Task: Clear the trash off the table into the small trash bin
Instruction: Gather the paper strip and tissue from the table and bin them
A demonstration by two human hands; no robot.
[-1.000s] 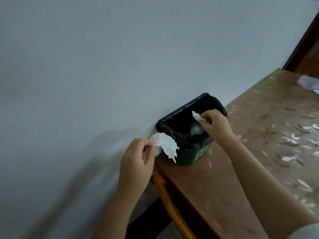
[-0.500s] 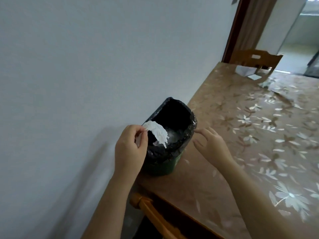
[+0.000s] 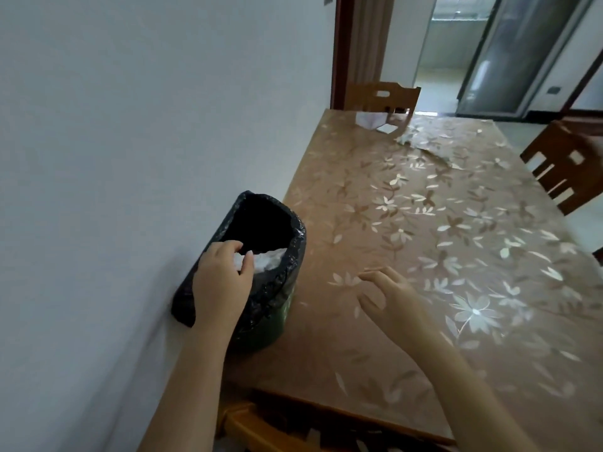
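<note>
A small green trash bin with a black liner stands at the table's near left corner against the wall. White tissue lies inside it. My left hand reaches over the bin's near rim, with fingers and thumb curled around a bit of that tissue inside the mouth. My right hand hovers low over the table to the right of the bin, fingers loosely spread and holding nothing. At the table's far end lie a crumpled white paper, a flat white scrap and a crinkled wrapper.
The table has a brown flower-patterned cover and runs along a white wall on the left. Wooden chairs stand at the far end, at the right side and just below me. A doorway opens beyond.
My left hand carried the tissue from beside the bin into its mouth. My right hand let go of its scrap and drew back from the bin to above the table. My view swung right.
</note>
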